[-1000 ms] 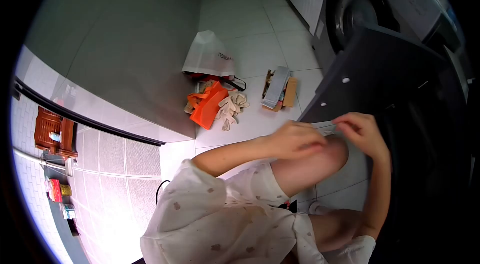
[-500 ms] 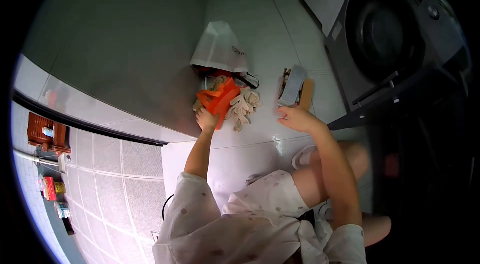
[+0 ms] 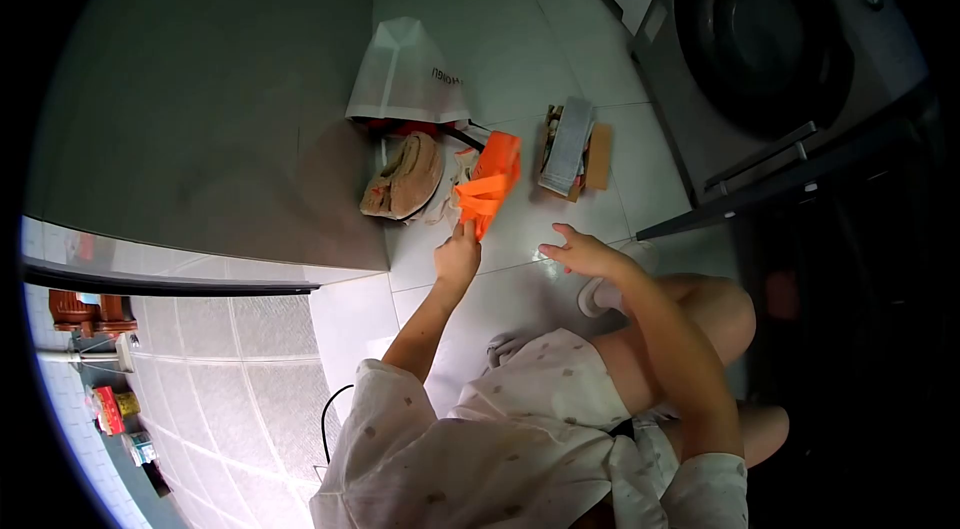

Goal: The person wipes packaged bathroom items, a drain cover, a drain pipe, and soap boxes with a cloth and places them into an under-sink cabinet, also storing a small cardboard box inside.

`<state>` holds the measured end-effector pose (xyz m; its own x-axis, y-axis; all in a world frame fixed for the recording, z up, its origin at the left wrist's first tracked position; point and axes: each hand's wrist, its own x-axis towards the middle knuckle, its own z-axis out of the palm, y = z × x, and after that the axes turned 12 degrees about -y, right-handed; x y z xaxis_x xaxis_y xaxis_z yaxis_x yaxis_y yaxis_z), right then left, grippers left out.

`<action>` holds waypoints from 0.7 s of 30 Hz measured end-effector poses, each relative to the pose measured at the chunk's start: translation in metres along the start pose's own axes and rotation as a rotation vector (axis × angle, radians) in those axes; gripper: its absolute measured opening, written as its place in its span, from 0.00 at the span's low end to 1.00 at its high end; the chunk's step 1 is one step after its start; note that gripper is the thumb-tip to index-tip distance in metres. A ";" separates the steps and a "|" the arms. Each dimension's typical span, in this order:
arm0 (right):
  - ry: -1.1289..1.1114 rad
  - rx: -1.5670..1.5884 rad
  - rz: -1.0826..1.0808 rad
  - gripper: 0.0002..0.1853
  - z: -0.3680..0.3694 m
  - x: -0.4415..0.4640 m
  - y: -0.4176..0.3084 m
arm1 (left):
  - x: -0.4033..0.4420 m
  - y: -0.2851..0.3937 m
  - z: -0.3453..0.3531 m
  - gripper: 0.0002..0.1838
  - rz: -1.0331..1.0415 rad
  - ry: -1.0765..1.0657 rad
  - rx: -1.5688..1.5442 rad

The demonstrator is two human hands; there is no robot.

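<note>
An orange fabric bag (image 3: 496, 172) hangs from my left hand (image 3: 459, 257), whose fingers are closed on its lower end. My right hand (image 3: 583, 255) is held over the floor with fingers apart and nothing in it. Behind the orange bag lie cream-coloured gloves (image 3: 462, 167), partly hidden by it. To their left a pair of tan shoes (image 3: 408, 179) rests on the floor at the mouth of a white bag (image 3: 402, 79) with dark lettering. Beyond my right hand sits a small open cardboard box (image 3: 598, 155) with a grey flat piece (image 3: 568, 144) on top.
A front-loading washing machine (image 3: 765, 39) stands at the right, its lower flap or drawer edge (image 3: 770, 169) jutting toward me. A large grey panel (image 3: 210, 109) borders the left side. Pale tiles (image 3: 490, 49) cover the floor. My knees are bent at lower right.
My left hand has lifted the orange bag off the pile and moved it right, uncovering the tan shoes. My right hand has drawn back from the cardboard box and spread its fingers.
</note>
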<state>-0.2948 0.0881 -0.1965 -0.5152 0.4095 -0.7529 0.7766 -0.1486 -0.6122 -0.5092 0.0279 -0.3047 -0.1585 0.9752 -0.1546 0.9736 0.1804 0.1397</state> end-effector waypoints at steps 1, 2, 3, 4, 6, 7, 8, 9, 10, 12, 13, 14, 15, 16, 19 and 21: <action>0.001 -0.114 -0.078 0.34 0.002 0.007 0.006 | 0.003 -0.002 0.009 0.15 -0.015 0.033 0.059; 0.004 -0.229 -0.157 0.33 0.002 0.013 0.011 | 0.010 -0.006 0.019 0.15 -0.018 0.030 0.058; 0.002 -0.230 -0.157 0.33 0.002 0.014 0.010 | 0.018 -0.014 0.031 0.16 -0.064 -0.030 0.041; -0.034 -0.257 -0.157 0.32 0.000 0.015 0.009 | 0.022 -0.020 0.034 0.18 -0.108 -0.089 0.026; -0.065 -0.278 -0.155 0.31 -0.001 0.015 0.007 | 0.022 -0.034 0.037 0.21 -0.007 -0.236 0.021; -0.058 -0.284 -0.148 0.29 -0.001 0.015 0.006 | 0.023 -0.040 0.033 0.24 0.093 -0.381 0.019; -0.051 -0.289 -0.141 0.26 -0.002 0.016 0.005 | 0.038 -0.048 0.026 0.30 -0.019 -0.520 -0.087; -0.044 -0.282 -0.141 0.26 -0.003 0.017 0.005 | 0.049 -0.058 0.016 0.29 -0.141 -0.346 -0.183; -0.044 -0.329 -0.137 0.26 -0.003 0.018 0.005 | 0.058 -0.071 0.008 0.27 -0.258 -0.172 -0.277; -0.035 -0.365 -0.124 0.26 -0.003 0.018 0.009 | 0.077 -0.110 0.011 0.34 -0.352 0.358 -0.015; -0.040 -0.388 -0.124 0.26 -0.005 0.017 0.010 | 0.083 -0.129 0.014 0.39 -0.392 0.351 0.054; -0.043 -0.409 -0.124 0.25 -0.006 0.017 0.011 | 0.087 -0.139 0.017 0.45 -0.428 0.347 0.122; -0.022 -0.396 -0.119 0.25 -0.009 0.016 0.011 | 0.089 -0.138 0.010 0.45 -0.403 0.354 0.120; -0.054 -0.418 -0.084 0.26 -0.010 0.014 0.010 | 0.088 -0.137 -0.001 0.49 -0.443 0.130 -0.022; -0.051 -0.429 -0.043 0.27 -0.011 0.014 0.013 | 0.098 -0.139 0.018 0.46 -0.476 -0.016 -0.040; -0.037 -0.429 -0.036 0.27 -0.010 0.012 0.015 | 0.109 -0.152 0.038 0.35 -0.554 -0.115 -0.138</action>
<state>-0.2862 0.0993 -0.2119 -0.5514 0.3741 -0.7457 0.8342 0.2558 -0.4885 -0.6678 0.1015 -0.3797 -0.6119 0.7118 -0.3448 0.7188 0.6824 0.1330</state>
